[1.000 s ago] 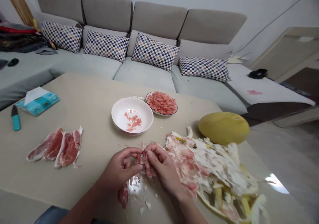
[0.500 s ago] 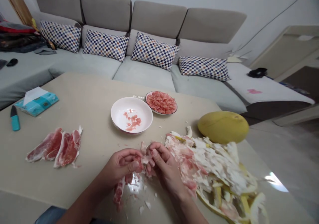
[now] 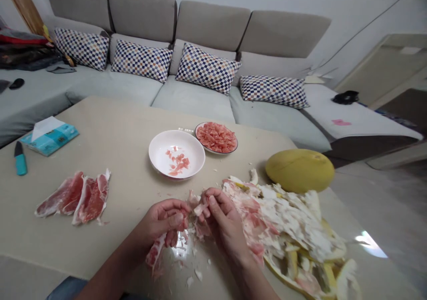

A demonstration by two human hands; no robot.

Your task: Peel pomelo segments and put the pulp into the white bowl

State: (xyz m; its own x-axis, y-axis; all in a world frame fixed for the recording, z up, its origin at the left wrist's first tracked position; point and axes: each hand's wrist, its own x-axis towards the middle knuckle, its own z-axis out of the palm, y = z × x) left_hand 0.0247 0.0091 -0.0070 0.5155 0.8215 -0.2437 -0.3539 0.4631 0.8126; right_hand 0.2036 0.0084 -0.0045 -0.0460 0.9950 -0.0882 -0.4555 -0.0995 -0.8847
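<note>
My left hand (image 3: pixel 167 222) is closed around a pomelo segment (image 3: pixel 155 251), whose red flesh and white skin hang out below the palm. Between the thumb and fingers of my right hand (image 3: pixel 222 215) is a small pale piece of membrane (image 3: pixel 201 208). A narrow gap separates the two hands. Just beyond them stands a white bowl (image 3: pixel 160 153) with a few bits of red pulp in it. Behind that bowl, a plate heaped with pomelo pulp (image 3: pixel 216 137) sits on the table. Shreds of membrane lie under my hands.
Pomelo rind and membrane (image 3: pixel 283 215) are piled at the right, in front of a whole pomelo (image 3: pixel 299 171). At the left lie more pomelo segments (image 3: pixel 90 197), a teal-handled knife (image 3: pixel 20 162) and a tissue pack (image 3: pixel 55 137). A sofa (image 3: pixel 193 104) runs behind the table.
My right hand has drawn slightly away from the left, and the membrane piece has come off the segment with it. The segment in my left hand has tilted a little leftward.
</note>
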